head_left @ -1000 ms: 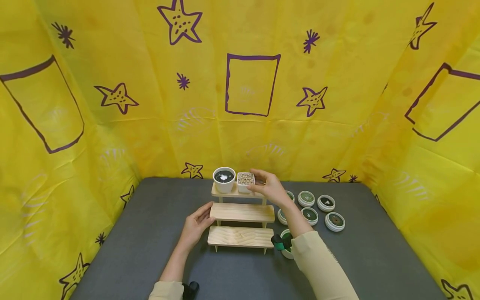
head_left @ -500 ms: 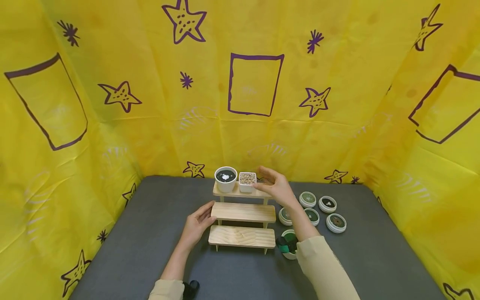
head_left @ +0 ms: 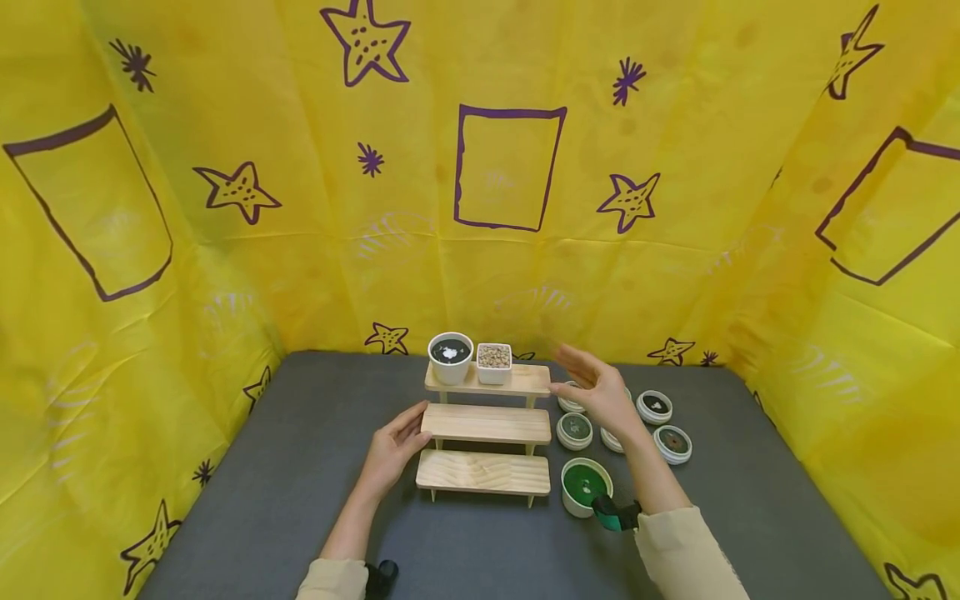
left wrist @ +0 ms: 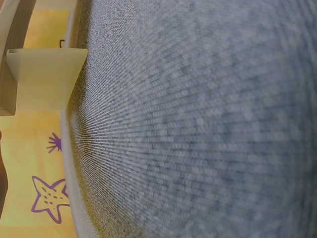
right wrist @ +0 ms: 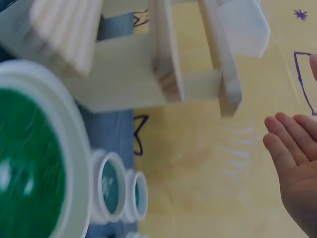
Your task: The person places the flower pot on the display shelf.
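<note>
Small square white pot of tan gravel (head_left: pixel 494 364): upright on the top step of a pale wooden three-tier stand (head_left: pixel 486 424), left of the right hand (head_left: pixel 602 400) and clear of its fingertips. That hand holds nothing; thumb and fingers spread, just off the step's right end. Left hand (head_left: pixel 392 450) pinches the left end of the middle step, thumb at the near corner, fingers at the far. Round white cup with dark filling (head_left: pixel 450 360) sits beside the gravel pot, on its left-hand side. Risks, as judged: a tug from the left hand could rock the stand and slide both vessels; the right sleeve or black-and-green wrist strap (head_left: pixel 617 512) dropping low could catch the white pot with green filling (head_left: pixel 587 486), nearer the body than the right hand, or knock the squat round white jars (head_left: pixel 575 430) below and around it. Surface: dark grey table covering (head_left: pixel 270 500), fine-ribbed up close. Beyond both hands, creased yellow cloth walls (head_left: pixel 315 283), purple stars and outlined frames drawn on.
</note>
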Motion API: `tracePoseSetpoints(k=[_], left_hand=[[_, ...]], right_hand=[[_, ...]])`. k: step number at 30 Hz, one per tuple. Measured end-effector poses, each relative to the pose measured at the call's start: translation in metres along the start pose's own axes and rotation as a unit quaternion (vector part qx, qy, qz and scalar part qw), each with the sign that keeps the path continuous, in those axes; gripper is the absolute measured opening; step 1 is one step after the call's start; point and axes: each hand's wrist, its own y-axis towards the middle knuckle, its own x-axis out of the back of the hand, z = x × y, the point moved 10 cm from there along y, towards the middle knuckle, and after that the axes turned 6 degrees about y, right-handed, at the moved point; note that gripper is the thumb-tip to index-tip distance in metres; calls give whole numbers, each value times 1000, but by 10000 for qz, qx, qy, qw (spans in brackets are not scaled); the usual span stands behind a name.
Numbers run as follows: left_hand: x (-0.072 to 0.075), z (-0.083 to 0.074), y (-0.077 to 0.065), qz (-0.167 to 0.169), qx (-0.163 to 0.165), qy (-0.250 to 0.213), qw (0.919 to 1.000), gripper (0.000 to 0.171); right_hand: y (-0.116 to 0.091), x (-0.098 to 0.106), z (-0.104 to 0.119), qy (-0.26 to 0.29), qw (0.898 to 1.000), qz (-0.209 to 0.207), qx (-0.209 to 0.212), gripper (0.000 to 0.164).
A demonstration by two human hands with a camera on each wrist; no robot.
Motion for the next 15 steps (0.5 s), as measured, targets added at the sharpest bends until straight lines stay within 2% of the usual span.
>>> tracePoseSetpoints(k=[7,15], left_hand=[[1,-1,-1,35,-91,35,9999,56],[1,-1,-1,35,-136,9,9999,56]], right_hand=[[-24,19,-14,-347,9994,39,-73,73],[-45,31,-34,-327,9993,118,-113,68]])
